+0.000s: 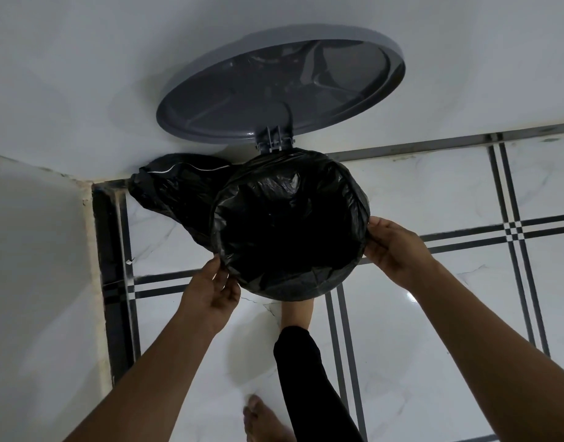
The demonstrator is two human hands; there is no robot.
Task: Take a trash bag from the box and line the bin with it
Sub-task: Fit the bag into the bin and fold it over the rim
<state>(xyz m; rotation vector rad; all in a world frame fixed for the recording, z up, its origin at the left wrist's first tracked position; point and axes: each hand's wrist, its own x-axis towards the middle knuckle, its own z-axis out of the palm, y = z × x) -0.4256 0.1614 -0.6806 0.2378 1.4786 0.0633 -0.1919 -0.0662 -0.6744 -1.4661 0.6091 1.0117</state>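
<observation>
A round bin stands on the tiled floor against the white wall, its grey lid point(274, 90) swung up and open. A black trash bag point(290, 224) lies inside the bin and its edge is folded over the whole rim, hiding the bin's body. My left hand point(212, 291) pinches the bag's edge at the rim's near left side. On the rim's right side, my right hand point(392, 247) grips the bag's folded edge. No box is in view.
A second black bag point(175, 189), full and tied, sits on the floor left of the bin in the wall corner. My foot point(295, 311) is under the bin's front, the other foot point(261, 419) further back. White tiles with dark stripes spread to the right.
</observation>
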